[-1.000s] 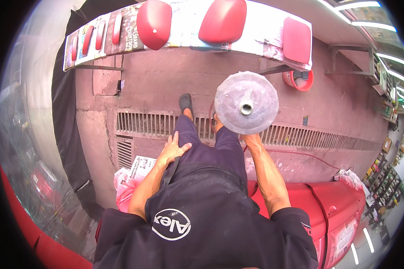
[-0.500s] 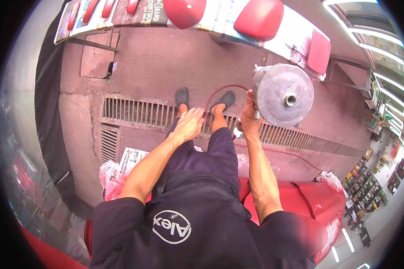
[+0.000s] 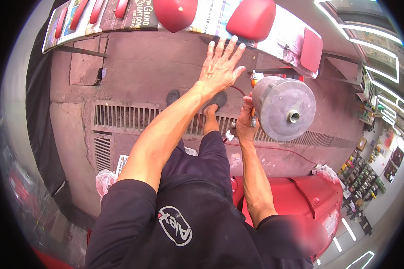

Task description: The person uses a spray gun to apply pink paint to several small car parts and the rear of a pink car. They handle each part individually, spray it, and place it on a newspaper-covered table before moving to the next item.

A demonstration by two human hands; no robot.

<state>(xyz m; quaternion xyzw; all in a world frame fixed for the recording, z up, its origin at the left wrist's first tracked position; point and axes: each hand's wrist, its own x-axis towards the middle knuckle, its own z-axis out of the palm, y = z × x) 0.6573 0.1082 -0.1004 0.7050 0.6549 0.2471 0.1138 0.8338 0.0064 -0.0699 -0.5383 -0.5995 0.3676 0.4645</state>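
Observation:
My right hand (image 3: pixel 246 123) is wrapped round a paint spray gun (image 3: pixel 254 117), whose body mostly hides behind its round grey cup (image 3: pixel 288 107). The cup has a short open spout on its lid. With fingers spread and nothing held, my left hand (image 3: pixel 220 67) reaches forward, palm down, to just short of the bench edge. Closest to its fingertips is a glossy red mirror-cover-like panel (image 3: pixel 251 19). Beside that lie another rounded red panel (image 3: pixel 175 13) and a flatter red piece (image 3: pixel 311 51).
Newspaper (image 3: pixel 211 18) covers the bench, with several slim red parts at its left. A red hose (image 3: pixel 278 150) runs across the floor behind the gun. A floor grate (image 3: pixel 130 117) crosses under my feet. Red bodywork (image 3: pixel 283 197) stands close on my right; black sheeting (image 3: pixel 40 116) hangs at left.
My left hand has moved forward and right from above my legs to near the bench, its fingers spreading. The spray gun has stayed in my right hand and tilted slightly.

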